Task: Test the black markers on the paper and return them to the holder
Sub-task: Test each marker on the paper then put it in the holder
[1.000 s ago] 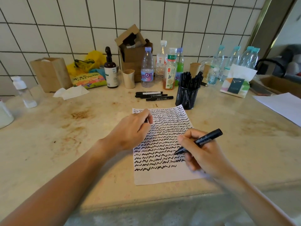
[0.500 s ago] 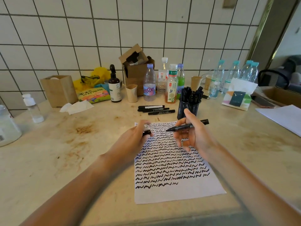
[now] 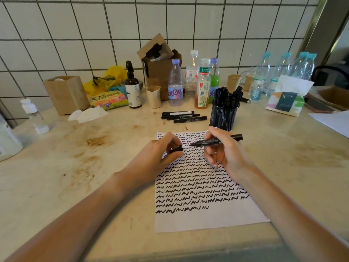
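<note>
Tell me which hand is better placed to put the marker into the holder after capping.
Right. The right hand already grips the marker, just in front of the mesh holder; the left hand holds only the cap.

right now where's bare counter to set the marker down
Bare counter lies left of the paper, the stained stretch up to the crumpled tissue, and right of it, below the tissue pack. It is crowded along the wall, by the bottles, mesh holder and three loose markers.
</note>
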